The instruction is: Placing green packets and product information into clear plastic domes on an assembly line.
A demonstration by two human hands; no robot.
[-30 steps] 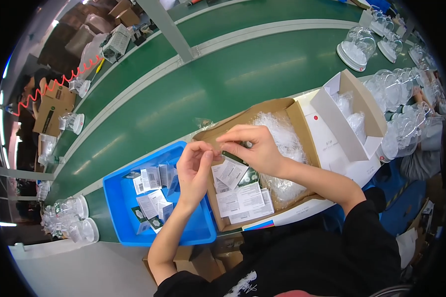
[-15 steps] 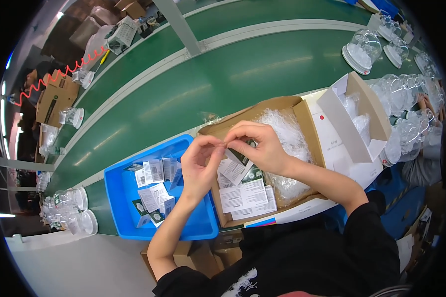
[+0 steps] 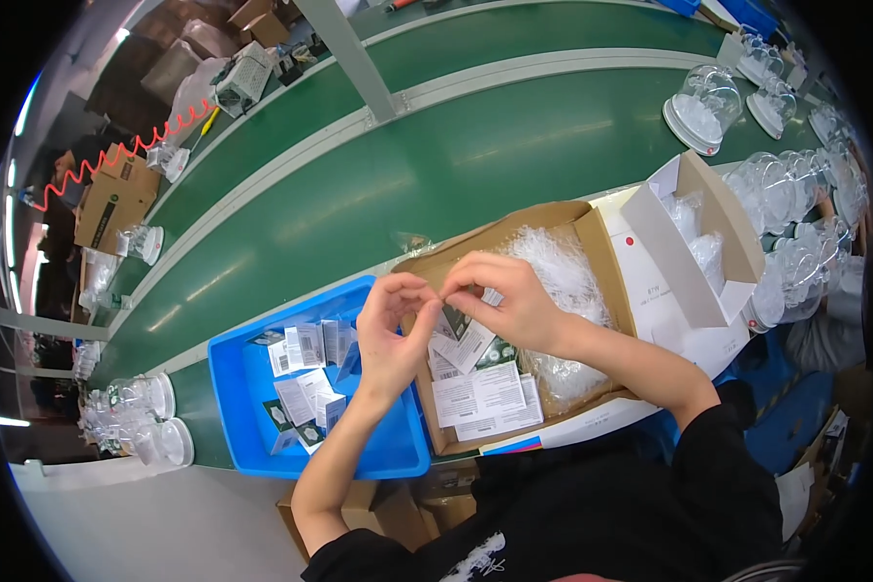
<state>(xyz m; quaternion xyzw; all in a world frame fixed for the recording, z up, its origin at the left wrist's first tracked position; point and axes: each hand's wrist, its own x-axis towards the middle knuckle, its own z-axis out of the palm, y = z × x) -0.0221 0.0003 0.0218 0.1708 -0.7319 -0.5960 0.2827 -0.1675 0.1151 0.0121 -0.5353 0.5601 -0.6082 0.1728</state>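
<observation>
My left hand [image 3: 393, 330] and my right hand [image 3: 504, 299] meet fingertip to fingertip above an open cardboard tray [image 3: 623, 291]. Both are closed in a pinch, and whatever lies between the fingertips is too small to make out. Beneath them, white printed cards [image 3: 480, 393] and some dark green ones lie in the tray's left part. A heap of thin, clear-white plastic strands [image 3: 558, 276] fills its right part. Beside my left forearm stands a blue plastic bin [image 3: 231, 407] holding several folded cards [image 3: 306, 393], white and green.
A white box [image 3: 694, 228] with clear plastic bags inside stands right of the tray. Clear domes on white bases [image 3: 698, 112] crowd the right; more domes [image 3: 150, 427] stand at left. A grey post [image 3: 349, 58] rises from the green bench [image 3: 436, 165]. Another person's hand shows far right.
The hands stay together in nearly the same pinch, with the right fingers slightly more curled. The whole view has shifted a little, so the bin and tray appear slightly lower.
</observation>
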